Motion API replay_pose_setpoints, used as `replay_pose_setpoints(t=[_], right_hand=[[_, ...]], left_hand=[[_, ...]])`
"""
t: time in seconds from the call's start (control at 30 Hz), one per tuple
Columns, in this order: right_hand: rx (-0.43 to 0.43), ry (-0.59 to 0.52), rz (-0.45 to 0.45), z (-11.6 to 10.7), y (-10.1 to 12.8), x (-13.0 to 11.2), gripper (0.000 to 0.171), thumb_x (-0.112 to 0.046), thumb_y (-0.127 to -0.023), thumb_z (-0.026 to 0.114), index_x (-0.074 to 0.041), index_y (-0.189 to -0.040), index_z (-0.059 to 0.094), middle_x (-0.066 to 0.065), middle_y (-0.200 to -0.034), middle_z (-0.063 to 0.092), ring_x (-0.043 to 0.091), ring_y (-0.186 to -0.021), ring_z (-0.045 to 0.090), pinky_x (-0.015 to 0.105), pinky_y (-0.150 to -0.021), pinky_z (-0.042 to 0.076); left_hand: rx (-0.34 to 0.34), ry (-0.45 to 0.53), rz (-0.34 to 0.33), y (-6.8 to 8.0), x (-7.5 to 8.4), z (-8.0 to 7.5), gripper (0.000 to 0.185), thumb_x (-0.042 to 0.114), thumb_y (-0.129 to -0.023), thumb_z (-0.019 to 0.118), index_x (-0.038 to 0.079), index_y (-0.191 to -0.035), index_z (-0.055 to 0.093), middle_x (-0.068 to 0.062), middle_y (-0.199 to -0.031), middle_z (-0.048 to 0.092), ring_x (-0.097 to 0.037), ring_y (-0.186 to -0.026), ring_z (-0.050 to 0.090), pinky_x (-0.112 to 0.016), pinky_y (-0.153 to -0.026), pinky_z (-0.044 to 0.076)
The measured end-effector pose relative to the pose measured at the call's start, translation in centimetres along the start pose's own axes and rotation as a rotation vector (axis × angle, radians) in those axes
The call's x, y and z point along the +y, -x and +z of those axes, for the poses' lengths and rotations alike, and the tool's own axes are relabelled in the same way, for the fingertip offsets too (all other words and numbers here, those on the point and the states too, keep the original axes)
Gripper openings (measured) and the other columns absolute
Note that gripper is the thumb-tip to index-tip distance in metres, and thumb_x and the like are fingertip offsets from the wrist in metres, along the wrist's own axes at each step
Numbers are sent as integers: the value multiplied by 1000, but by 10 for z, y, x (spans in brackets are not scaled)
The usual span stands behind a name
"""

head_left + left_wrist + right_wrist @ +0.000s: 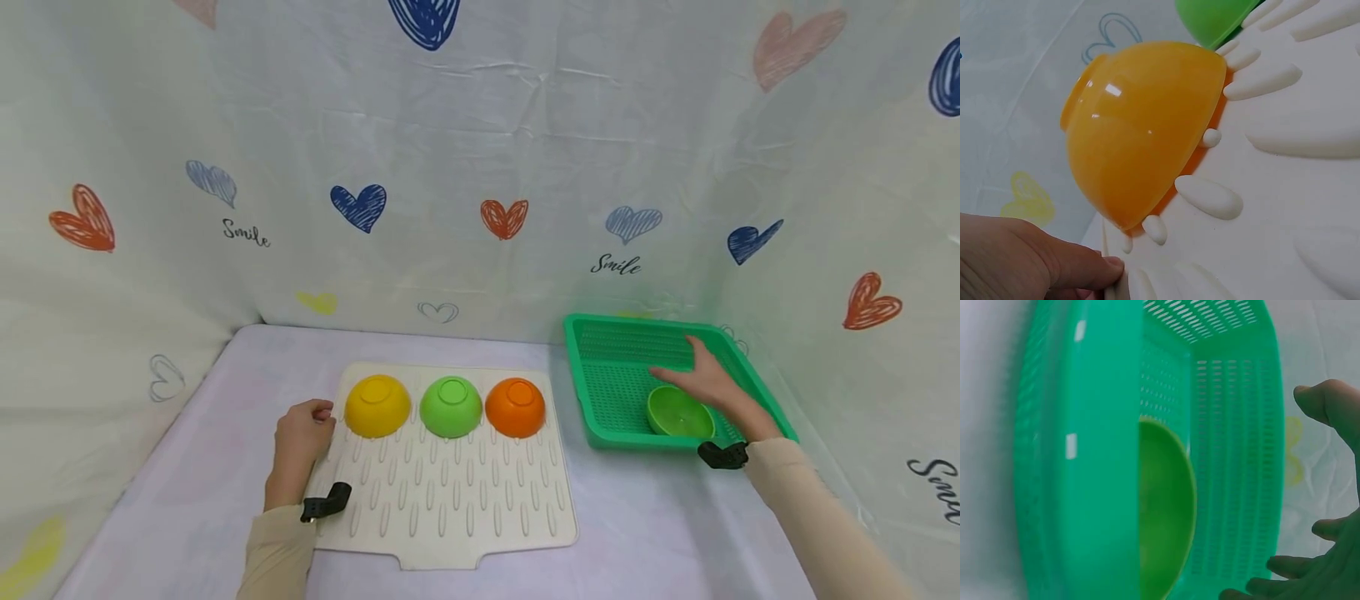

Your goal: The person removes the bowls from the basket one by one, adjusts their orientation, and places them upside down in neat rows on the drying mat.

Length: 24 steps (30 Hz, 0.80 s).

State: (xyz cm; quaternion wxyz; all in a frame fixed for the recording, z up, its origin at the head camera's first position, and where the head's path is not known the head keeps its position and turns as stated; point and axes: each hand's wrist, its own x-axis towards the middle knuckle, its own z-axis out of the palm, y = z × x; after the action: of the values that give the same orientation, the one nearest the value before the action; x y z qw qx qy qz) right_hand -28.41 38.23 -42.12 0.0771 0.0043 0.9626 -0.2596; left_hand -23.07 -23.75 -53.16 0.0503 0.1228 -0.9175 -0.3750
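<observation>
On a white ridged dish drying mat (pixel 450 508), a yellow bowl (pixel 377 406), a green bowl (pixel 451 407) and an orange bowl (pixel 515 407) stand upside down in a row. My left hand (pixel 302 433) pinches the mat's left edge beside the yellow bowl; the thumb (pixel 1107 267) lies on that edge in the left wrist view. Over a green plastic basket (pixel 606 379), my right hand (pixel 708 379) is spread with its fingers apart, holding nothing. Just below it, a second green bowl (pixel 680 413) sits in the basket, its open side up. The basket's near rim hides part of this bowl in the right wrist view.
A pale cloth covers the table (pixel 202 433). Behind and at both sides hangs a white curtain (pixel 450 125) printed with hearts. The basket's raised walls stand close to the back and right curtain.
</observation>
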Motion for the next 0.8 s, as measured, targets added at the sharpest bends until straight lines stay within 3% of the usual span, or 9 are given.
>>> replay_pose_setpoints(t=[0.23, 0.43, 0.63, 0.8], right_hand=[[-175, 15, 90, 0, 7, 18, 119, -59, -96, 60, 13, -157, -13, 48, -158, -1, 69, -142, 11, 79, -108, 30], [-246, 22, 118, 1, 15, 31, 117, -61, -97, 59, 14, -157, -6, 48, -158, -3, 69, -143, 8, 79, -110, 28], [-286, -44, 155, -2, 19, 41, 110, -51, -101, 59, 14, -157, -9, 46, -158, -5, 69, -140, 18, 68, -94, 52], [-281, -72, 143, -3, 20, 46, 86, -28, -105, 58, 19, -155, 7, 49, -153, 16, 65, -133, 37, 55, -84, 61]], left_hand=[[-5, 0, -7, 1, 0, 0, 31, 7, -97, 60, -8, -123, 67, -25, -110, 70, -43, -102, 64, -57, -93, 53], [-12, 4, -13, 1, 3, -1, 31, 7, -97, 60, -8, -124, 66, -25, -109, 70, -43, -101, 64, -57, -92, 53], [-22, 4, -24, 1, 1, 0, 32, 7, -97, 60, -8, -125, 66, -25, -110, 70, -42, -101, 64, -56, -92, 53], [-24, 2, -25, 0, 1, 0, 32, 7, -97, 60, -9, -125, 66, -25, -110, 69, -42, -100, 64, -56, -91, 53]])
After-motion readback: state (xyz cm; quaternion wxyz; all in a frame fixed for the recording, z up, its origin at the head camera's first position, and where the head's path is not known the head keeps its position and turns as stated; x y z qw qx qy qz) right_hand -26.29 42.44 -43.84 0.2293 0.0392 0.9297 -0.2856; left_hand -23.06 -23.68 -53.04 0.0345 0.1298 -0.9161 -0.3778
